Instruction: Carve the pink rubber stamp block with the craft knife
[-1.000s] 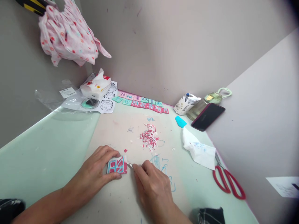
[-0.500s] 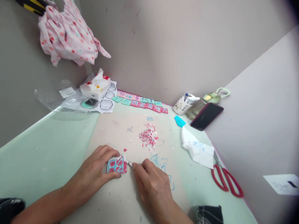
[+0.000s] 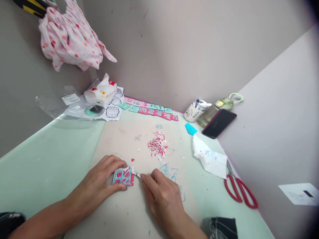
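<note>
A small pink carving block (image 3: 122, 176), marked in blue with a character, lies on the beige board (image 3: 119, 136). My left hand (image 3: 102, 177) grips the block by its left side, fingers at the far edge and thumb at the near edge. Between the fingers of my right hand (image 3: 161, 196) is a slim carving tool (image 3: 138, 175). Its metal tip meets the block's right edge, where a pale strip is cut; the handle is hidden in the hand. Beyond my hands sits a pile of pink and white shavings (image 3: 158, 146).
Carved pink and green blocks (image 3: 154, 112) line the back, right of a tissue pack (image 3: 101, 94). On the right are a can (image 3: 195, 111), bottle (image 3: 208, 116), phone (image 3: 219, 123), blue piece (image 3: 190, 128), stained tissue (image 3: 210, 159) and red-handled scissors (image 3: 240, 191). A spotted cloth (image 3: 72, 39) hangs upper left.
The whole view has shifted slightly. Both hands keep their hold, with the tool tip still at the right edge of the block.
</note>
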Demonstrator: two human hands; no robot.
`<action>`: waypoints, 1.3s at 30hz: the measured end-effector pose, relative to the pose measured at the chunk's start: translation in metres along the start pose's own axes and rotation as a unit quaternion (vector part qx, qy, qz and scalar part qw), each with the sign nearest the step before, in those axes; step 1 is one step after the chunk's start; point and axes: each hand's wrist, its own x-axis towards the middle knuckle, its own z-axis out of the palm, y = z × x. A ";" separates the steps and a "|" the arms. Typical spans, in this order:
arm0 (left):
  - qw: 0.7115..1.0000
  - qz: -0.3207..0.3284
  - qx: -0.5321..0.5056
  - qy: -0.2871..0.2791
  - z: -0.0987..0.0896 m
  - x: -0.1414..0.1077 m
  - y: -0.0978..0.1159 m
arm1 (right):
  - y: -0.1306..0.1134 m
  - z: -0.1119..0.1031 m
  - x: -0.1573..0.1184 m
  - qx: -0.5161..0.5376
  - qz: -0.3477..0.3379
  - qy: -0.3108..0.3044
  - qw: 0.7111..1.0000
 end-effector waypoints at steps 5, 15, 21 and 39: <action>1.000 -0.001 -0.003 -0.005 -0.001 0.000 0.001 | 0.001 -0.002 -0.002 0.004 -0.001 -0.004 1.000; 1.000 0.000 0.001 -0.004 -0.001 0.000 0.001 | 0.001 -0.001 -0.002 0.012 0.000 -0.004 1.000; 1.000 0.001 -0.005 0.001 0.000 0.001 0.000 | 0.000 -0.001 0.001 0.002 0.002 -0.001 1.000; 1.000 0.010 0.007 0.009 -0.002 0.001 0.001 | -0.001 -0.002 0.001 0.011 0.018 -0.014 1.000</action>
